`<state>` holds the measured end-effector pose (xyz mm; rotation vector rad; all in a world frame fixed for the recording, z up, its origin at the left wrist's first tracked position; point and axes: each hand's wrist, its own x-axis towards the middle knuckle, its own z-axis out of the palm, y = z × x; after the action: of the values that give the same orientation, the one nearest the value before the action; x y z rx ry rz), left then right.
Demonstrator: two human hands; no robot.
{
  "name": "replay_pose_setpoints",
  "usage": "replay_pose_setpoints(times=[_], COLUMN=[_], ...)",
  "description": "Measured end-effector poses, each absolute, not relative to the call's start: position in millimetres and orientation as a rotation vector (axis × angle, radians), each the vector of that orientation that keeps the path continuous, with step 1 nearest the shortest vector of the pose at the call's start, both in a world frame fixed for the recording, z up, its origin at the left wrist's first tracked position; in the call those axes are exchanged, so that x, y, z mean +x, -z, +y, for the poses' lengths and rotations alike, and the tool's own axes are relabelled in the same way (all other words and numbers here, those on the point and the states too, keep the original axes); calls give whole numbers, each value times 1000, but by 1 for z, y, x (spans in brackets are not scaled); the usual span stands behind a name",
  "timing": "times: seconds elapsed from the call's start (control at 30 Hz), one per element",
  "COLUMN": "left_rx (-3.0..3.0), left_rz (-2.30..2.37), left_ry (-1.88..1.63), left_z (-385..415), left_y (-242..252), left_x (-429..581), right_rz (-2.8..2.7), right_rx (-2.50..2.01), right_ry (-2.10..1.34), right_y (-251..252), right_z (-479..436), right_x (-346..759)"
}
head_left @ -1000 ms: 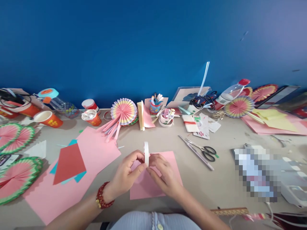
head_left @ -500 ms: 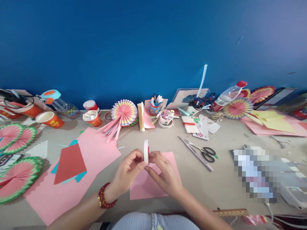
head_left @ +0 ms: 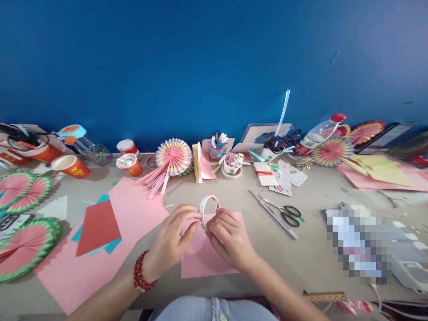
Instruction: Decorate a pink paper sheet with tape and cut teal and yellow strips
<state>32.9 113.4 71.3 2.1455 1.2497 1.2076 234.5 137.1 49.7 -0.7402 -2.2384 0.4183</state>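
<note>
My right hand [head_left: 230,236] grips a narrow white roll of tape [head_left: 202,209] by its right side, and a little red shows on the inner ring. The roll stands on edge above a pink paper sheet [head_left: 197,261], with its opening partly turned towards me. At the roll's left rim is my left hand [head_left: 174,236], its fingers stretched out and its thumb apart from them. Those fingertips are at or very near the tape; whether they touch it I cannot tell. A red beaded bracelet [head_left: 143,272] circles the left wrist.
Right of my hands lie black-handled scissors [head_left: 290,215] and a slim pen-like tool [head_left: 274,216]. On the left, red paper [head_left: 98,227] rests over blue and pink sheets. Pleated paper fans [head_left: 174,157], cups [head_left: 70,166] and bottles [head_left: 323,131] line the blue wall.
The roll of tape has turned from edge-on to show its round opening. My left hand has drawn slightly left and its fingers have straightened; the right hand has closed round the roll.
</note>
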Motion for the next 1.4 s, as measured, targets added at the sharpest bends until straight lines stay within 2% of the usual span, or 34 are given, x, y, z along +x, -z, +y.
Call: replay_pose_setpoints(times=[0.2, 0.4, 0.67, 1.27, 1.4], left_rx=[2052, 2121, 2021, 1997, 2051], left_rz=[1247, 1255, 1219, 1286, 1306], left_ry=[-1116, -1190, -1163, -1171, -1058], left_z=[113, 113, 112, 109, 114], left_y=[-73, -71, -68, -70, -73], left_x=[29, 27, 26, 21, 17], right_rz=[-2254, -2263, -2233, -2286, -2311], right_rx=[-727, -717, -671, -687, -675], right_ry=[-365, -379, -517, -430, -423], right_y=[-46, -45, -45, -48, -49], right_z=[136, 136, 135, 137, 137], right_x=[235, 234, 231, 237, 239])
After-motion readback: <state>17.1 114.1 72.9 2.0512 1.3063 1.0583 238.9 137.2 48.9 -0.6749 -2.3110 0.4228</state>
